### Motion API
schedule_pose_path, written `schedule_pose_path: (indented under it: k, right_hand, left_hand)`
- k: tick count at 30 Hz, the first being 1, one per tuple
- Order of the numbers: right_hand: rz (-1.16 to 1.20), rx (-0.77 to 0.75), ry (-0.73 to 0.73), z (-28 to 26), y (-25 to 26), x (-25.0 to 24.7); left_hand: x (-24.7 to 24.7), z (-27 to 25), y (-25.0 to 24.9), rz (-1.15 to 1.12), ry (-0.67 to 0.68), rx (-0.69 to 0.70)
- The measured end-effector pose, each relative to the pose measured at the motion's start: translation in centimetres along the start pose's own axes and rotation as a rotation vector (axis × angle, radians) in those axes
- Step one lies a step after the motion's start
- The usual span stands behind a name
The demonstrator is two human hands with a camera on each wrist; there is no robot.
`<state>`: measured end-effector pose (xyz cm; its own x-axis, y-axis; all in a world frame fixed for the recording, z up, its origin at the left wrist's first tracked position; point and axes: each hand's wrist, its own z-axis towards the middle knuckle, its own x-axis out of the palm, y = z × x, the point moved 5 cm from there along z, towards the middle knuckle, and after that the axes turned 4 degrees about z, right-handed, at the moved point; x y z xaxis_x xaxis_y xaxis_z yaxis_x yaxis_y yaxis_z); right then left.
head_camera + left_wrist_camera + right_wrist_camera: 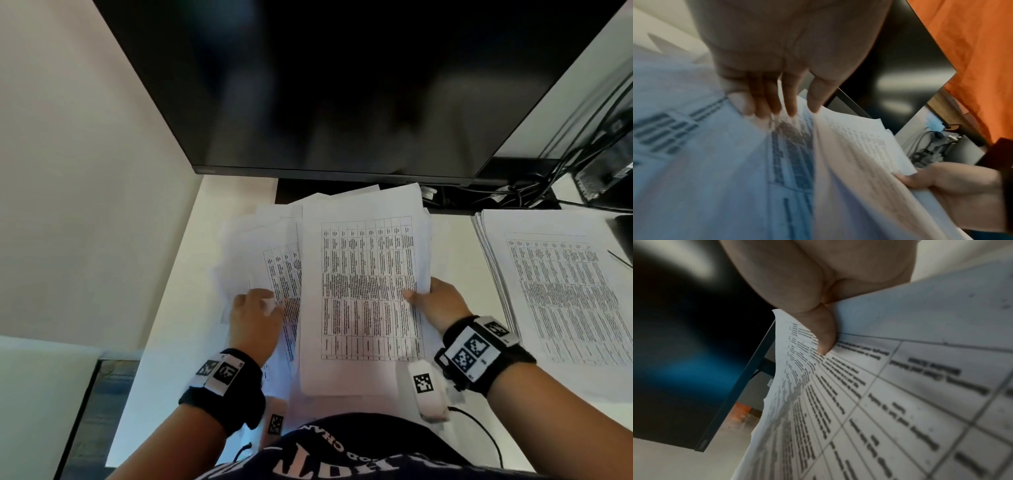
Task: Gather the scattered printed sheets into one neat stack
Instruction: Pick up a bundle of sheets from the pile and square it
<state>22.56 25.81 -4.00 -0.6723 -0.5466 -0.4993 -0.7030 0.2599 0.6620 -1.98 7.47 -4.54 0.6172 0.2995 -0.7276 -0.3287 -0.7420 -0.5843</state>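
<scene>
Printed sheets [366, 291] carrying dense tables lie in front of the person on the white desk [171, 308], below a dark monitor [342, 85]. In the head view, the right hand [436, 303] grasps the right edge of a thick bundle of these sheets, thumb on the top page and fingers underneath. The left hand [255, 317] rests on a looser, fanned pile [260, 246] just to the left of that bundle, and a small fold of paper shows pinched between its thumb and fingers. The fanned pile partly slides under the bundle. A separate neat stack [555, 294] of similar printed pages lies well apart on the right side of the desk, and cables [534, 192] trail behind it.

From the left wrist, the left hand [781, 53] reaches down with its fingertips [791, 110] touching the loose pages, a paper edge between the fingers and the thumb. The bundle [859, 162] rises to the right, curved upward, and the right hand [953, 191] grips its far edge. The picture is blurred.

From the right wrist, the right hand [818, 280] pinches the bundle [890, 394], its thumb [825, 337] pressed down on the printed table of the top page. The monitor [694, 361] edge stands close beside the sheets.
</scene>
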Motion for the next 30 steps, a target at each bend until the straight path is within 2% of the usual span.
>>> schedule_pose_path:
  k: [2,4,6,11,13,15,19,22,26,30]
  right_hand:
    - [0.004,-0.013,0.035,-0.1,0.6,0.4]
    - [-0.041,-0.032,0.058,-0.2,1.4,1.1]
    - [-0.069,-0.049,0.056,-0.2,2.4,1.9]
    - [-0.03,-0.02,0.122,-0.6,3.6,4.4]
    - [-0.065,-0.007,0.168,-0.8,3.5,5.4]
    - [-0.117,-0.011,0.188,-0.8,3.5,5.8]
    - [-0.214,-0.031,0.298,-1.0,4.0,6.4]
    - [-0.27,-0.039,0.345,-1.2,4.1,7.3]
    - [-0.174,-0.087,0.274,-1.1,3.9,8.0]
    - [0.007,-0.132,0.169,-1.5,3.8,6.7]
  left_hand:
    - [-1.1,0.2,1.1,-0.066,-0.087,-0.086]
    - [-1.0,0.4,2.0,-0.197,-0.044,-0.195]
    - [-0.4,0.4,2.2,-0.299,0.017,-0.245]
    - [0.9,0.1,0.4,-0.206,0.194,-0.181]
    - [1.3,0.0,-0.3,-0.151,0.224,-0.153]
    - [1.2,0.0,-0.3,-0.048,0.195,-0.148]
    - [-0.2,0.0,0.9,0.157,-0.024,-0.175]
    - [-0.5,0.0,1.8,0.119,-0.044,-0.233]
    - [-0.5,0.6,2.8,-0.042,-0.014,-0.252]
    - [-2.2,0.9,2.8,-0.066,-0.126,-0.162]
